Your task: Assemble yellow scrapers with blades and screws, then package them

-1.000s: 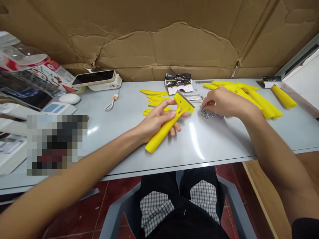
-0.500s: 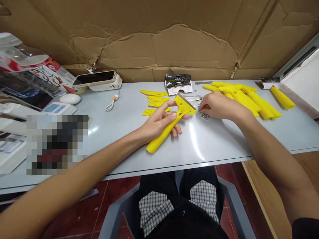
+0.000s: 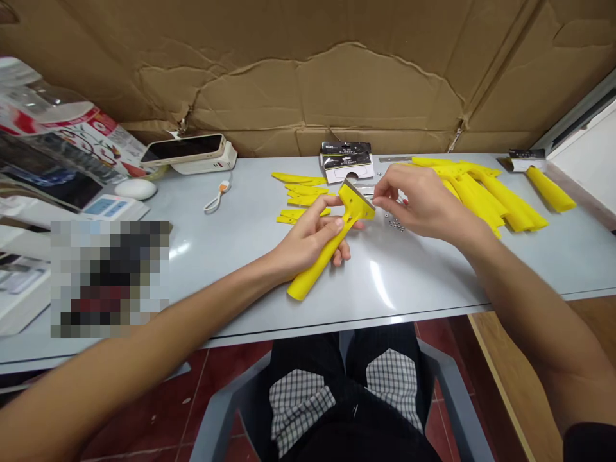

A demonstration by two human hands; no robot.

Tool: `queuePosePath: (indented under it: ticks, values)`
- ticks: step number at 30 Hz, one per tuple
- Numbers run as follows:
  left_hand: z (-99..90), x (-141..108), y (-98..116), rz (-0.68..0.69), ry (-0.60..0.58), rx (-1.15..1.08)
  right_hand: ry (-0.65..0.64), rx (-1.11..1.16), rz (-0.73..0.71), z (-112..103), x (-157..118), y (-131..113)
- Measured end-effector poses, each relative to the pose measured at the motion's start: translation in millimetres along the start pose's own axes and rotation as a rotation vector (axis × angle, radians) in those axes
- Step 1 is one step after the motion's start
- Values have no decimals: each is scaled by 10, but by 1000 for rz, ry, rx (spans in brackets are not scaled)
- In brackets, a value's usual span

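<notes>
My left hand [image 3: 320,234] is closed round a yellow scraper [image 3: 312,276], its handle slanting down towards me. A metal blade edge [image 3: 360,196] lines the scraper's head at the upper end. Close to the right side of that head, my right hand [image 3: 418,199] pinches thumb and forefinger together. Whatever they hold is too small to make out. A bit of red [image 3: 405,201] shows by its curled fingers. Below the right hand lies a small heap of tiny metal fasteners [image 3: 395,224]. Flat yellow pieces [image 3: 301,190] rest beyond my left hand.
More yellow scraper handles [image 3: 481,192] are piled at the right, with another handle [image 3: 551,189] farther over. Black-and-white packaging [image 3: 347,163] stands near the cardboard [image 3: 308,77] at the back. A phone [image 3: 185,151], a white mouse [image 3: 135,188] and a bottle [image 3: 86,128] occupy the left.
My right hand has lifted from the heap of fasteners and moved left to the scraper's head, fingertips pinched. The left hand keeps its hold on the scraper, nearly still.
</notes>
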State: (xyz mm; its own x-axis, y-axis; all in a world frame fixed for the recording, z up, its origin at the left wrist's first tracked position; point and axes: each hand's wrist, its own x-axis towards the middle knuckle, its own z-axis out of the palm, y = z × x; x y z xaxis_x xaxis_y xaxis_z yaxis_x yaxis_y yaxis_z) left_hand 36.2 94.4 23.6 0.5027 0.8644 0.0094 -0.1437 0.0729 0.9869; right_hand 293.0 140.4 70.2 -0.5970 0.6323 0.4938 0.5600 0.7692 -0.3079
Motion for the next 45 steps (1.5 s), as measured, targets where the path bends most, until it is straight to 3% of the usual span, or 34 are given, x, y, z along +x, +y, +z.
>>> queuePosePath:
  ticks: [3, 7, 29, 37, 42, 45]
  values:
    - [20, -13, 1, 10, -13, 55, 90, 76, -103, 171, 1, -50]
    - [51, -29, 24, 14, -27, 100, 140, 116, -99, 306, -9, -51]
    - [47, -49, 12, 20, -37, 122, 188, 149, -47, 378, -29, -93]
    - [-12, -37, -12, -9, -72, 108, 217, 170, 27, 357, -23, -131]
    - [-54, -31, 17, -8, -164, 30, 193, 359, 160, 337, 6, -143]
    - [-44, -29, 37, -18, -139, -60, 173, 446, 241, 310, 28, -154]
